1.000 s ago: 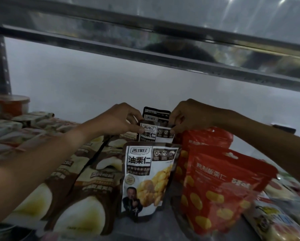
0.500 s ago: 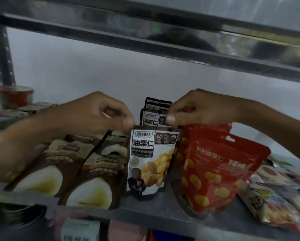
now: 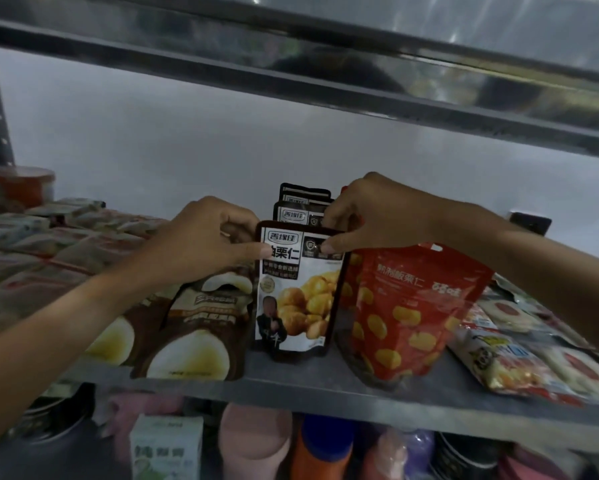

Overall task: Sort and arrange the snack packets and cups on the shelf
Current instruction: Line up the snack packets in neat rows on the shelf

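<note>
Chestnut packet (image 3: pixel 296 289) stands upright, top corners pinched by left hand (image 3: pixel 201 237) and right hand (image 3: pixel 371 213) fingers

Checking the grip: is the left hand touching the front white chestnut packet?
Touching. The head view shows the left hand pinching the white chestnut packet at its top left corner.

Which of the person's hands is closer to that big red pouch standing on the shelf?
The right. The right hand is just above and behind the red pouch, pinching the top of the white chestnut packet beside it. The left hand grips that packet's far corner.
</note>
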